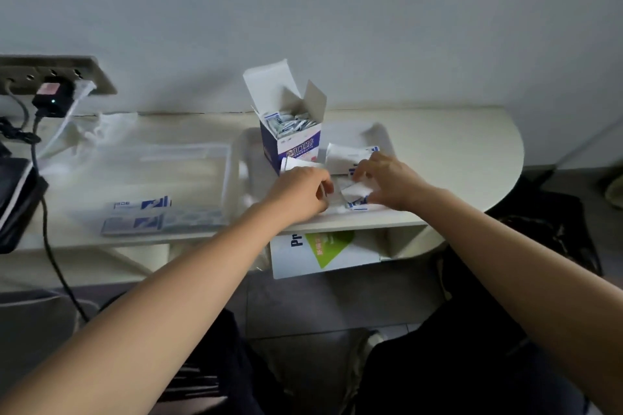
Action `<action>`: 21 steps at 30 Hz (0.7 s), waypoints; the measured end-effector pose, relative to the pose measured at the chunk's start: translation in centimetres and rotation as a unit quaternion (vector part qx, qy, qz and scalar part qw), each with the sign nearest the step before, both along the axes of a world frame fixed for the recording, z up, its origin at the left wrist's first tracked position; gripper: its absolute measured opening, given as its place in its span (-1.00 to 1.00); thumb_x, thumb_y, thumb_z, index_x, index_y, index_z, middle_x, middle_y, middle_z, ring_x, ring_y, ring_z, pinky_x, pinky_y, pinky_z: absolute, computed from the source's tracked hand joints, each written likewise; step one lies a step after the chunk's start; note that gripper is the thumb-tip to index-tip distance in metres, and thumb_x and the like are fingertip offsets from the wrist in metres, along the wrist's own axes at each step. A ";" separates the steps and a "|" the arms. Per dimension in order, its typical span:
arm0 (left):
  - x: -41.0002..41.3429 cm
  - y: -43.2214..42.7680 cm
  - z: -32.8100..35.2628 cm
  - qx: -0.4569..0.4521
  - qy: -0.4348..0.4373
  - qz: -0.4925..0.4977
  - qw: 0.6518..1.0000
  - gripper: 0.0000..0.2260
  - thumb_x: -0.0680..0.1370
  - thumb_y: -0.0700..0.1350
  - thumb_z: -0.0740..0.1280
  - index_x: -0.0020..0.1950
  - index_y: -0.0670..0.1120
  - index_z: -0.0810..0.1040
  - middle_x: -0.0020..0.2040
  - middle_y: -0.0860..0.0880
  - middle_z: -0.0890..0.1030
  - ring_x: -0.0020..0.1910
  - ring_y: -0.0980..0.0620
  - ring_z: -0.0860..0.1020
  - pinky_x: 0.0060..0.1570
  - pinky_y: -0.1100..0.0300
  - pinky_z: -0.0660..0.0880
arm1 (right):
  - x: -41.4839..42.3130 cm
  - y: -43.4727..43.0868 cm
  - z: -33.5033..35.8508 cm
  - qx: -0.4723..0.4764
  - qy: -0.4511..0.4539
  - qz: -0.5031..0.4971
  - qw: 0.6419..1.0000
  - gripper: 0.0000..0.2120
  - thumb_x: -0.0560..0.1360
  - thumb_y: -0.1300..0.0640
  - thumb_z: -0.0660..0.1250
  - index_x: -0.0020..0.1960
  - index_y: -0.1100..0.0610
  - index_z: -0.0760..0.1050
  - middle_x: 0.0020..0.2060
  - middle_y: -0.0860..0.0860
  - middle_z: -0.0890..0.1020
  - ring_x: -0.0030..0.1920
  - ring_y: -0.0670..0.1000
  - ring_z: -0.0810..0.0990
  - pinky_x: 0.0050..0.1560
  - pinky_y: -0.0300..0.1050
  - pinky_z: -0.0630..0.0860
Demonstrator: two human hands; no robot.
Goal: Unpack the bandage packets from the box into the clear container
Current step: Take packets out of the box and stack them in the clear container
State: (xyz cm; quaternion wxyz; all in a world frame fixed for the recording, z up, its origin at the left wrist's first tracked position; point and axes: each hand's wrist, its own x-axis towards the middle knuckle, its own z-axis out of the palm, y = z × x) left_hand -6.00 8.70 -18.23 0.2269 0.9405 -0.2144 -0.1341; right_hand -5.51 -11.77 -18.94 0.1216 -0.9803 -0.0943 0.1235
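Two hands work in the clear container (377, 131) beside the open box (291, 131): left hand (300, 187) curled, contents unclear, right hand (384, 180) half-open pinching loose bandage packets (357, 194), which could slip and scatter

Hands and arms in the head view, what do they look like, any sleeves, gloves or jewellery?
Both are bare: the left hand and right hand wear no gloves, and no rings, watch or bracelet show. The forearms are uncovered as far as the frame shows, with no sleeve visible.
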 end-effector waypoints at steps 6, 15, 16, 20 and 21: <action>0.5 -2.6 -1.1 0.013 0.050 0.043 0.998 -0.74 0.39 0.02 0.48 0.01 0.06 0.51 -0.15 0.10 0.59 -0.09 0.01 0.58 0.02 0.07 0.52 | 0.6 -0.8 -0.3 0.045 -0.022 0.035 0.998 -0.80 0.34 0.14 0.50 -0.07 0.09 0.59 -0.11 -0.05 0.44 -0.07 0.01 0.49 -0.04 -0.10 0.46; 0.7 -3.1 -0.8 -0.057 0.068 0.081 0.993 -0.84 0.42 -0.19 0.40 -0.04 0.01 0.58 -0.24 0.09 0.56 -0.22 0.07 0.54 -0.33 0.25 0.37 | -0.2 -1.7 -0.3 0.131 -0.087 0.030 0.987 -0.87 0.29 0.21 0.50 -0.22 0.10 0.57 -0.22 -0.08 0.46 -0.32 -0.07 0.40 -0.22 -0.15 0.36; 0.6 -3.2 -0.7 -0.051 0.065 0.076 0.994 -0.87 0.44 -0.18 0.38 -0.05 0.01 0.60 -0.22 0.08 0.56 -0.21 0.08 0.54 -0.34 0.27 0.36 | -0.4 -1.6 -0.5 0.113 -0.074 0.031 0.990 -0.89 0.30 0.21 0.49 -0.21 0.11 0.58 -0.21 -0.06 0.46 -0.26 -0.04 0.42 -0.20 -0.16 0.37; 0.5 -3.7 -0.6 -0.035 0.065 0.073 0.995 -0.86 0.50 -0.07 0.32 0.00 -0.02 0.63 -0.11 0.03 0.62 -0.15 0.06 0.55 -0.30 0.26 0.39 | -0.8 -1.7 -0.8 0.115 -0.027 0.026 0.993 -0.86 0.31 0.24 0.46 -0.16 0.13 0.57 -0.19 -0.01 0.47 -0.20 -0.02 0.46 -0.28 -0.42 0.28; 0.5 -3.8 -0.7 -0.025 0.060 0.073 0.995 -0.86 0.50 -0.04 0.33 0.00 -0.02 0.63 -0.09 0.02 0.63 -0.14 0.05 0.56 -0.26 0.24 0.43 | -0.8 -1.9 -0.7 0.115 -0.020 0.024 0.993 -0.83 0.30 0.25 0.44 -0.12 0.12 0.57 -0.17 -0.01 0.46 -0.20 -0.02 0.44 -0.27 -0.42 0.27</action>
